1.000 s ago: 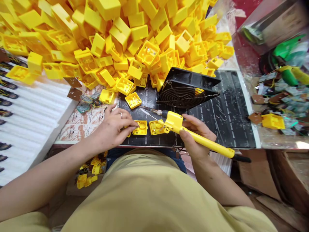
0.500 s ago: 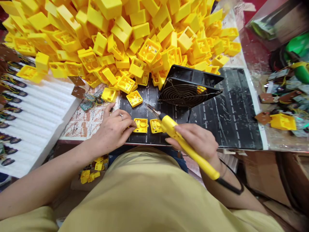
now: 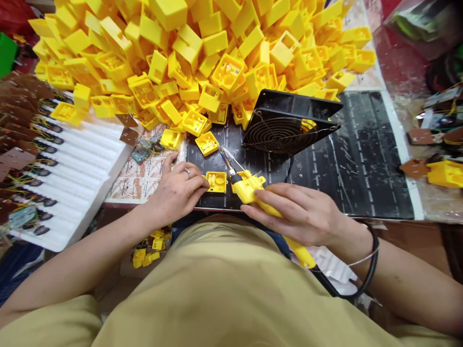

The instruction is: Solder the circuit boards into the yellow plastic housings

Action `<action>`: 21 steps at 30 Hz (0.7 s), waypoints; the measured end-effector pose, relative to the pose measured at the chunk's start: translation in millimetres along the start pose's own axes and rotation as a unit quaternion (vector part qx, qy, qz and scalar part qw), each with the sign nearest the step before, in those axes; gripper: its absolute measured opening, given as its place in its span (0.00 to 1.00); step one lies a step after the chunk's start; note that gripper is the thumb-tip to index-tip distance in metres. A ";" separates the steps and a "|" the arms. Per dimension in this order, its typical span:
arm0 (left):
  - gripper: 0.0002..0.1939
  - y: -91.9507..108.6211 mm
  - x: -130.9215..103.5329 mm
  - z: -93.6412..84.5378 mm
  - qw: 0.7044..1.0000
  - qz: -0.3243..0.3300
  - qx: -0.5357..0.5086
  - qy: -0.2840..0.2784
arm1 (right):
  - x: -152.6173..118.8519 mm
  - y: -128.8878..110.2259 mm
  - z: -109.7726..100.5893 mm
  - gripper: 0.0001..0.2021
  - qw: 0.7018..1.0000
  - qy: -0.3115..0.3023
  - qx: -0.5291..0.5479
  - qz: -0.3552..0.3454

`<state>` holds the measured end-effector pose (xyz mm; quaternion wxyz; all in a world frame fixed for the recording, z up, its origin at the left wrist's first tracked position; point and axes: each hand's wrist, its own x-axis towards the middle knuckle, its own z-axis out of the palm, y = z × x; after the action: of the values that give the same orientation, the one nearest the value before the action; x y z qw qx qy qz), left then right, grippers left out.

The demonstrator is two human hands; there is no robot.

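You're gripping the yellow soldering iron (image 3: 249,188) in your right hand (image 3: 307,212), tip pointing far-left; your left hand (image 3: 175,190) is bringing its fingertips together at the left edge of the open yellow housing (image 3: 216,182) on the near side of the black mat (image 3: 358,159), can't tell if they're pinching anything. Looks like you're positioning the iron, so the next move is calling for steady tip control, clear of fingers and plastic.

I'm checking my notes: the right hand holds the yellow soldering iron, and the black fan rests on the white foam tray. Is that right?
One part is wrong: the head view shows the black fan resting on the black mat. The right hand does hold the yellow soldering iron.
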<state>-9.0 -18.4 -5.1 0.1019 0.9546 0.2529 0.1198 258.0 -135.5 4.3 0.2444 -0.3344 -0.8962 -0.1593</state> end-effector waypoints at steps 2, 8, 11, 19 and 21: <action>0.09 -1.8 -1.4 3.1 1.000 0.020 0.010 0.022 | -0.6 -1.9 0.9 0.17 1.000 0.003 -0.015 0.011; 0.09 -3.8 -3.2 6.6 0.998 0.038 0.023 0.041 | 1.1 -2.2 1.2 0.15 0.999 0.022 -0.026 0.027; 0.08 -3.7 -3.5 5.1 0.998 0.042 0.013 0.048 | 2.2 -0.6 0.6 0.13 0.999 0.015 -0.015 0.035; 0.09 -2.6 0.1 2.6 0.998 0.039 0.017 0.040 | -3.6 2.1 4.1 0.14 0.999 0.030 0.004 0.037; 0.09 -2.9 0.7 2.9 0.998 0.040 0.019 0.035 | -3.8 2.1 4.3 0.14 0.999 0.042 -0.002 0.034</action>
<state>-8.9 -15.9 -8.5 0.0698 0.9610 0.2198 0.1524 260.6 -134.0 -1.1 0.2860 -0.3583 -0.8729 -0.1669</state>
